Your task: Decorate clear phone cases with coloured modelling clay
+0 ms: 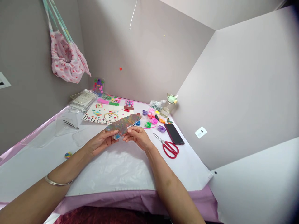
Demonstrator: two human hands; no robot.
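Observation:
Both my hands hold a long flat strip of mixed-colour clay just above the white sheet on the table. My left hand grips the strip's near left end with its fingers curled under it. My right hand pinches the lower edge near the middle, fingers closed on it. The strip slants up to the right, towards the small lumps of coloured clay.
Red-handled scissors and a dark phone lie to the right of my hands. A decorated clay picture lies behind, with a glass jar, clear plastic sheets with tweezers, and a small clay ball left. A pink bag hangs on the wall.

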